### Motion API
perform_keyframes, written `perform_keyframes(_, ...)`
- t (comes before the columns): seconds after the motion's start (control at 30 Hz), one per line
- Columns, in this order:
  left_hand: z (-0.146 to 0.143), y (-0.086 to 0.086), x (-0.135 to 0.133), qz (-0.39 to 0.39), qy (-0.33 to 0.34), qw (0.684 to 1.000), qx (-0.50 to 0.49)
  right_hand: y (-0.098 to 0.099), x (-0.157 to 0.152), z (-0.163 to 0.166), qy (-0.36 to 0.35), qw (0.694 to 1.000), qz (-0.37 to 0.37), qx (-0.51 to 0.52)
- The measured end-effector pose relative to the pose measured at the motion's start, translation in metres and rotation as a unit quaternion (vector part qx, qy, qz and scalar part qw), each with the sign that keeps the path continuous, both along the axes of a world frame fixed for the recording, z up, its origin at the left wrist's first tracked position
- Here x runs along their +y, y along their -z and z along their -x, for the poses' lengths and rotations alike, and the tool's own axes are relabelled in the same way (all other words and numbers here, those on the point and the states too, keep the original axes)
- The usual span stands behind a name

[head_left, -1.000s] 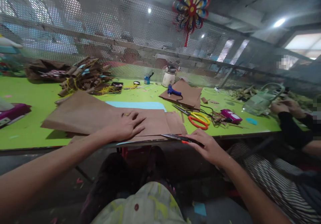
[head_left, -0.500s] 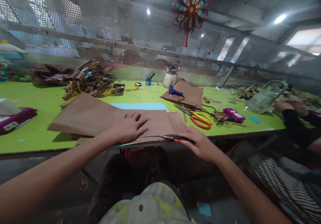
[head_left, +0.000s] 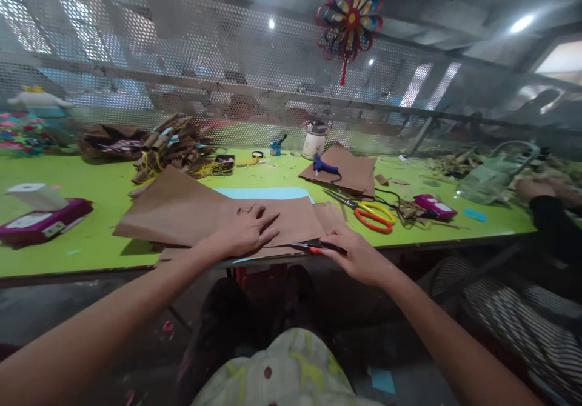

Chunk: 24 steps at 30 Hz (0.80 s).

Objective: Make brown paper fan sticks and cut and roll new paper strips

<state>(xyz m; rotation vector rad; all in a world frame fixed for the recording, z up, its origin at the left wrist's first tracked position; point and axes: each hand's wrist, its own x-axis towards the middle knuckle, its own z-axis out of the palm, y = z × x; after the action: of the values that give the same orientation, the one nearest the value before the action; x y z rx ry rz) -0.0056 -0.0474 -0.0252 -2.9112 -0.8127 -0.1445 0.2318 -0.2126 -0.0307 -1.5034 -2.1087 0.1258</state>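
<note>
My left hand (head_left: 248, 230) lies flat with fingers spread on a large sheet of brown paper (head_left: 182, 212), pressing it to the table near its front edge. Beyond the fingers, a light blue sheet (head_left: 273, 194) shows from under the brown paper. In my right hand (head_left: 357, 251) is a black-and-orange utility knife (head_left: 313, 246), its blade pointing left along the paper's near edge. The knife tip is close to the fingers of my left hand. More brown paper (head_left: 331, 212) lies beneath, by my right fingertips.
Yellow-and-orange-handled scissors (head_left: 364, 212) lie right of the paper. A blue glue gun (head_left: 324, 165) rests on stacked brown sheets (head_left: 359, 169). Bundled brown rolls (head_left: 168, 142) and a purple tissue box (head_left: 50, 221) stand left. At right are a pitcher (head_left: 488, 179) and a co-worker's hands (head_left: 543, 188).
The whole view has shifted, so the table's contents sit further right. The knife blade has slid slightly left along the paper's edge with my right hand. My left hand keeps its place.
</note>
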Motion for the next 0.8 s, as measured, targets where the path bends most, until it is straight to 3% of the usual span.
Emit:
perform_keyframes(0.37,0.002,0.004,0.005,0.013,0.004,1.000,-0.009,-0.001,-0.018,0.006,-0.001,1.000,0.012,0.024)
perform_keyframes(0.8,0.004,0.003,0.003,-0.001,0.027,1.000,-0.006,-0.002,0.011,0.045,-0.028,0.999,-0.009,0.044)
